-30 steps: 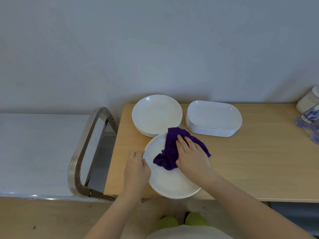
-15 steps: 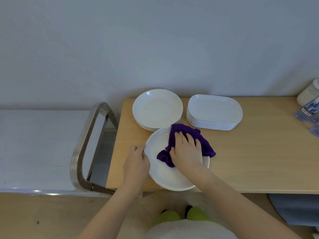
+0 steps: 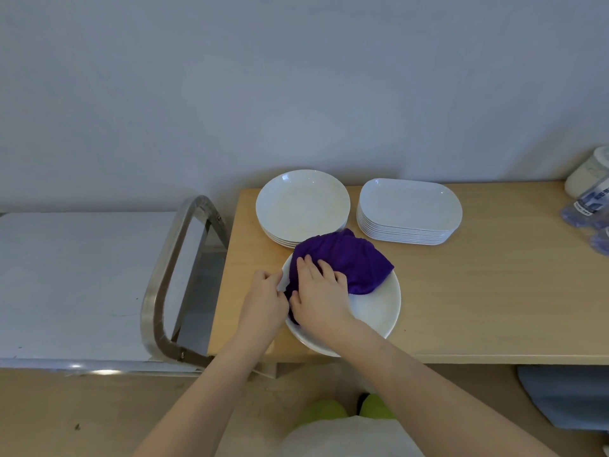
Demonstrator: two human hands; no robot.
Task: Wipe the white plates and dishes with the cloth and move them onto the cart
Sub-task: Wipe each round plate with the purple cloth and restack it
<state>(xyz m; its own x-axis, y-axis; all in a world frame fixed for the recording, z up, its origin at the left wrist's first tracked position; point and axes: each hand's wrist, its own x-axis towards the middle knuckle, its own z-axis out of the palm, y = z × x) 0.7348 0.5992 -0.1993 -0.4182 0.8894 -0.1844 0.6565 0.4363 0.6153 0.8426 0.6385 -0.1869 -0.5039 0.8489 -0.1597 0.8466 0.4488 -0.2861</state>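
Readable text: none.
Bottle label: blue-and-white print at the counter's right edge, too blurred to read.
Plates, dishes, cloth: no markings visible.

Catering back room: stacked white dishes, steel cart

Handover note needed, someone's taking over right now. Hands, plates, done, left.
Left hand: grips the left rim of the round plate at the table's front edge, steadying it.
Right hand: fingers spread flat, presses the purple cloth onto that plate's left part.
Round plate stack and oval dish stack sit behind it on the table, untouched.
Cart stands to the left; no dishes show on its top.
Done: nothing is on the cart yet; first plate is mid-wipe.
Left: finish this plate, move it to the cart, then wipe and move both stacks.
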